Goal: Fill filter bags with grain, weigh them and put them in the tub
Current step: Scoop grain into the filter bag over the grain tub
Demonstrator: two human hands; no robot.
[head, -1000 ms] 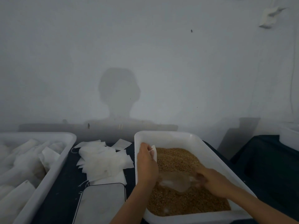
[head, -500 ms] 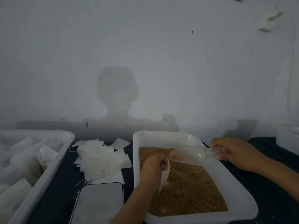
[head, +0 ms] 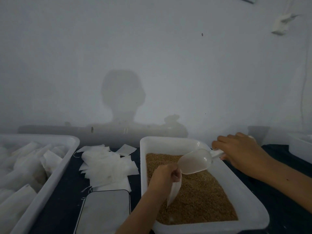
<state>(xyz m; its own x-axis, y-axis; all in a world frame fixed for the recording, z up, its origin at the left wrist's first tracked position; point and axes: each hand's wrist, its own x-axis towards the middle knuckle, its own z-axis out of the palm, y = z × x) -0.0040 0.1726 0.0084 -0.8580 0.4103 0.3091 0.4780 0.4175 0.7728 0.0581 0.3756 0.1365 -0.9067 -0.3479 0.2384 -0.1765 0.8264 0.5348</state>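
Over the grain tub [head: 249, 198] at right, your left hand [head: 163, 179] is pinching a filter bag [head: 174, 191] open, your right hand [head: 239, 152] is gripping the scoop [head: 195, 161], tilting it at the bag's mouth.

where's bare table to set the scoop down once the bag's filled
Bare dark table lies right of the grain tub, under the right arm. The strip between bag tub and scale is narrow. The empty bags crowd the middle.
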